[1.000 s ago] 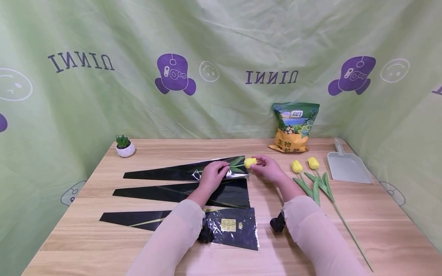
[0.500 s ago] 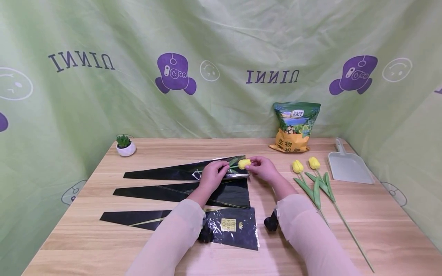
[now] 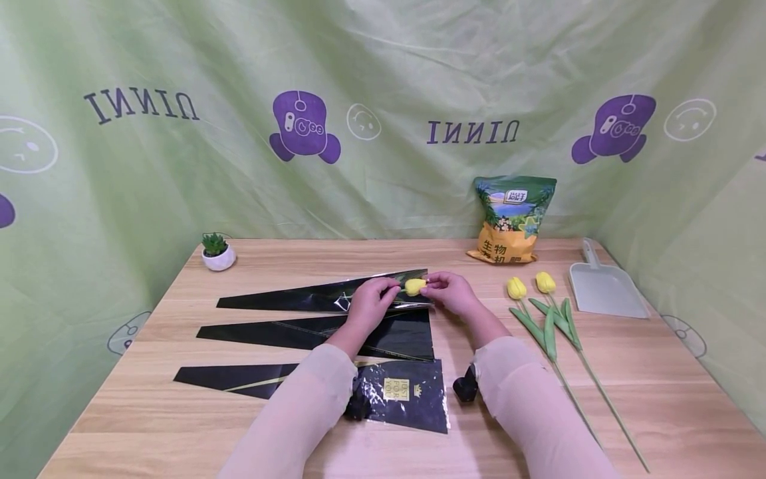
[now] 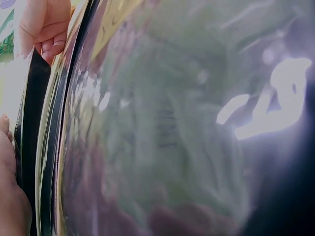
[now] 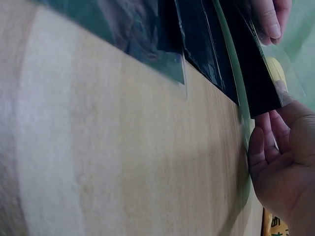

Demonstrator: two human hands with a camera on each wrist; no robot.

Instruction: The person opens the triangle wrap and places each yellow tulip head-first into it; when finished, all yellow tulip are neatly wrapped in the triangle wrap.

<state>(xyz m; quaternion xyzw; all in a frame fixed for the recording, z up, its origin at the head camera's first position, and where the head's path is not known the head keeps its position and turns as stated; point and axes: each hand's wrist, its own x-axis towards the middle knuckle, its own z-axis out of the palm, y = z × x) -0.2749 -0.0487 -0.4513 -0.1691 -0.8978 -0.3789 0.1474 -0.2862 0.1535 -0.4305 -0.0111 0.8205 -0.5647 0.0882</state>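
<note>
A yellow artificial tulip lies with its head at the wide mouth of the farthest black flower sleeve; its stem runs inside. My right hand pinches the tulip head from the right, thumb on the petals. My left hand pinches the clear film of that sleeve just left of the bloom. In the right wrist view the tulip head shows past the sleeve's edge, between my right thumb and my left fingers. Film fills most of the left wrist view.
Two more black sleeves, a middle one and a front one, lie nearer me. At right are two yellow tulips and a grey dustpan. A fertilizer bag and a potted succulent stand at the back.
My right hand has moved left with the tulip, and its head has slid from beyond the sleeve's mouth to within it. The left hand stays almost in place on the film.
</note>
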